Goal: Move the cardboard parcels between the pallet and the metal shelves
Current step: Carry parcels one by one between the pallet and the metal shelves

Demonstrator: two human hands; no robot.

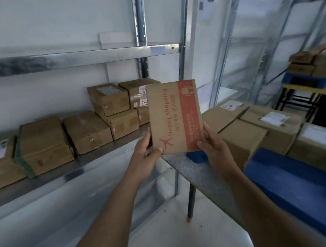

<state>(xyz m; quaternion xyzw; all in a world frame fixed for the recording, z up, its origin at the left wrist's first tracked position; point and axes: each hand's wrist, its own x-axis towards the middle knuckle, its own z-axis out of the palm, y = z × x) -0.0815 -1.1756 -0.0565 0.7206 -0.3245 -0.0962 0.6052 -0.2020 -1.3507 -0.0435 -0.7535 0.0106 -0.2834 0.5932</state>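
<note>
White walls back the metal shelves (93, 55), which fill the scene from 9 to 12 o'clock; taped parcels (85, 131) sit along the middle shelf. At 3 o'clock a grey tabletop (195, 170) carries a blue pallet (293, 176) loaded with larger boxes (251, 127). At centre both hands hold a flat cardboard parcel (174, 115) upright in the air, left hand (146, 151) and right hand (213, 145) with fingers grasping its lower corners
</note>
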